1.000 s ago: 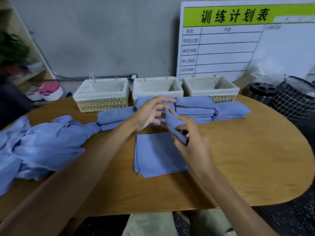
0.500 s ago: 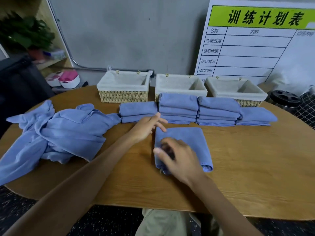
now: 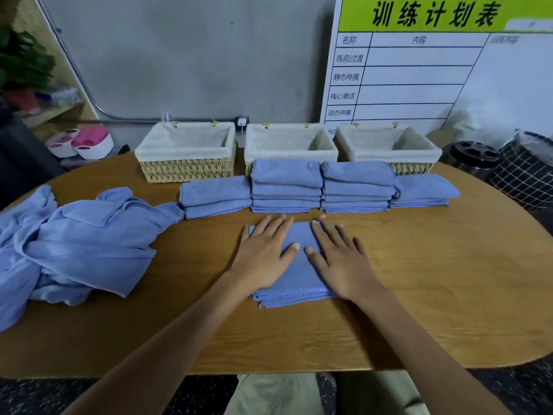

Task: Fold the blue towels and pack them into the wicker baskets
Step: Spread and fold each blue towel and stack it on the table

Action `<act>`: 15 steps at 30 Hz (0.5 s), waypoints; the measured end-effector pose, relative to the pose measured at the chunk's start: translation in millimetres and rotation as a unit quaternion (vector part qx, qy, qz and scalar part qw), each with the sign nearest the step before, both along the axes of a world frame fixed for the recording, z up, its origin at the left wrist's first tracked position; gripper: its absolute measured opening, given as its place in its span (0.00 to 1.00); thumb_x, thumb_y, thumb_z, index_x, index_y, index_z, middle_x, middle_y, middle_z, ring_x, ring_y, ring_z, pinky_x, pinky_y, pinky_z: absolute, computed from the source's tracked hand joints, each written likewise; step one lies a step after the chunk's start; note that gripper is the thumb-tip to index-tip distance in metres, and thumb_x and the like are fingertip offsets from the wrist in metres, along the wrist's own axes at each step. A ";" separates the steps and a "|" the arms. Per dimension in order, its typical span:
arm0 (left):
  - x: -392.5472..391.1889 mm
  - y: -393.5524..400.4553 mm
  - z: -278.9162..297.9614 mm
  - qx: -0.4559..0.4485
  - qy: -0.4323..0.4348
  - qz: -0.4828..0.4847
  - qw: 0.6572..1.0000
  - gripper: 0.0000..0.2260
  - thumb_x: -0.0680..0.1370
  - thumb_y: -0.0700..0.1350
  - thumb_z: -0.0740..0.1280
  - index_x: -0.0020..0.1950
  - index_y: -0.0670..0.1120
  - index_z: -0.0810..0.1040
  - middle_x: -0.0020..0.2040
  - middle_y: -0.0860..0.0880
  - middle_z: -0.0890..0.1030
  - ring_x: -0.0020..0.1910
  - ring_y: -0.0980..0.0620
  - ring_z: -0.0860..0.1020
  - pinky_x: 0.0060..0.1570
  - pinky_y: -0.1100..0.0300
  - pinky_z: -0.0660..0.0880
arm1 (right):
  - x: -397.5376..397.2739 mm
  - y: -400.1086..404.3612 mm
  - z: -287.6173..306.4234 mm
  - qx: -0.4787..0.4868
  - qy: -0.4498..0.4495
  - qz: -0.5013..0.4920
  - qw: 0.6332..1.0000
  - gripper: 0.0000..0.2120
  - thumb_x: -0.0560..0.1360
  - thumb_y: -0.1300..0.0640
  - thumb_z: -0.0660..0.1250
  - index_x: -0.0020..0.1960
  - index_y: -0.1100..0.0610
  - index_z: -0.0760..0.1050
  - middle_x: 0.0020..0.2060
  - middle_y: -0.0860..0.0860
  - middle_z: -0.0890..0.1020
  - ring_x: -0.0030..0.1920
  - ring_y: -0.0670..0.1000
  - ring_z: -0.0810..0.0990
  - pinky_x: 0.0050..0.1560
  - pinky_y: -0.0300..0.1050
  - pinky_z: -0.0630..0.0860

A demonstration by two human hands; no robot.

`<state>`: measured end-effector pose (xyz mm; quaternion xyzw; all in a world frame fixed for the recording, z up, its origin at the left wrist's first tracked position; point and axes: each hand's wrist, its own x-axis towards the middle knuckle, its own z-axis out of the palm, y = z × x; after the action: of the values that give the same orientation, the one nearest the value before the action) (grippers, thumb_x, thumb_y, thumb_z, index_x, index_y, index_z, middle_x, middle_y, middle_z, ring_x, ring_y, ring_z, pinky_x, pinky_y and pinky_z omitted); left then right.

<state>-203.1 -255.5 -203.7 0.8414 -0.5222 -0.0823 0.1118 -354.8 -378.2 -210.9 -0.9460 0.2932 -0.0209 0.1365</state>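
A folded blue towel (image 3: 299,277) lies flat in the middle of the wooden table (image 3: 434,280). My left hand (image 3: 264,253) and my right hand (image 3: 341,259) press on it side by side, fingers straight and spread. Behind it stand stacks of folded blue towels: a low left stack (image 3: 215,196), two taller middle stacks (image 3: 285,184) (image 3: 357,184) and a low right stack (image 3: 423,191). Three wicker baskets with white liners stand in a row at the back: left basket (image 3: 185,169), middle basket (image 3: 288,145), right basket (image 3: 389,145). No towels show inside them.
A heap of unfolded blue towels (image 3: 74,241) covers the table's left end. A whiteboard with a green header (image 3: 434,55) leans on the wall at the right. A black lidded can (image 3: 474,155) and a mesh bin (image 3: 526,172) stand beyond the right edge.
The towel, lifted and half folded a second ago, now lies flat in a smaller fold. Both hands have come down onto it, palms flat; the left came in from the towel's far left corner.
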 end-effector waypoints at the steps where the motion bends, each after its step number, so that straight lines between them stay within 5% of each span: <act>1: 0.9 1.9 -0.1 0.013 -0.002 -0.002 1.000 0.30 0.84 0.64 0.47 0.82 0.55 0.43 0.82 0.57 0.44 0.81 0.55 0.42 0.78 0.41 0.43 | -0.8 1.4 -0.8 0.000 -0.012 -0.020 1.000 0.33 0.81 0.35 0.43 0.81 0.47 0.40 0.80 0.45 0.40 0.80 0.53 0.42 0.78 0.57 0.44; 8: 8.5 24.7 2.3 0.067 -0.049 -0.009 0.997 0.33 0.81 0.67 0.42 0.81 0.54 0.37 0.81 0.56 0.38 0.80 0.55 0.38 0.77 0.36 0.41 | -20.9 -3.0 2.0 -0.093 -0.050 -0.108 0.989 0.38 0.76 0.28 0.48 0.70 0.55 0.69 0.71 0.53 0.68 0.72 0.55 0.64 0.70 0.54 0.61; 12: 9.6 25.6 1.5 0.075 -0.066 -0.008 0.995 0.35 0.79 0.68 0.39 0.81 0.52 0.36 0.82 0.55 0.38 0.80 0.54 0.38 0.76 0.36 0.41 | -25.5 6.0 8.3 -0.095 -0.039 -0.102 0.989 0.40 0.72 0.24 0.44 0.65 0.52 0.72 0.63 0.51 0.72 0.64 0.54 0.70 0.62 0.52 0.67; 15: 7.2 23.4 5.5 0.086 -0.095 -0.009 0.992 0.38 0.76 0.69 0.36 0.82 0.50 0.41 0.83 0.53 0.45 0.81 0.52 0.46 0.77 0.38 0.46 | -24.9 9.1 10.6 -0.050 -0.061 -0.108 0.991 0.30 0.75 0.29 0.57 0.62 0.52 0.73 0.58 0.50 0.74 0.62 0.53 0.70 0.59 0.51 0.68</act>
<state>-195.9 -232.1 -198.3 0.8470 -0.5293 -0.0478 -0.0122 -379.7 -369.1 -200.4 -0.9113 0.3835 -0.1081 0.1038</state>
